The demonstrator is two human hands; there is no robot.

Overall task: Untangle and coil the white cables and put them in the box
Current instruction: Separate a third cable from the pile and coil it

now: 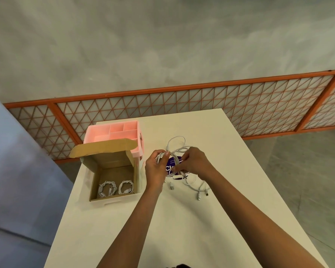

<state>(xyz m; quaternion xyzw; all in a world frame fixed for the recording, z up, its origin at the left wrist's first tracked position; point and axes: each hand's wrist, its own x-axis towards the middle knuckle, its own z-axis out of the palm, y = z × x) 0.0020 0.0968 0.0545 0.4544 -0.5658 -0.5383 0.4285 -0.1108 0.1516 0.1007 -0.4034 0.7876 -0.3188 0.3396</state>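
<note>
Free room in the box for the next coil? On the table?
Box: bare floor behind the two coils, toward the flap. Table: bare near strip in front of the box. Crowded: loose cables around the purple card.

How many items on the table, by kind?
Cardboard box: 1
Coiled cables inside it: 2
Tangled cable bunch, strands uncountable: 1
Pink tray: 1
Purple card: 1
Total: 6

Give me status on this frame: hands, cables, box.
Left hand grips half-wound coil; right hand pinches its loose strand. Two coiled cables in box. Loose cables tangled on table; box mouth unobstructed.
</note>
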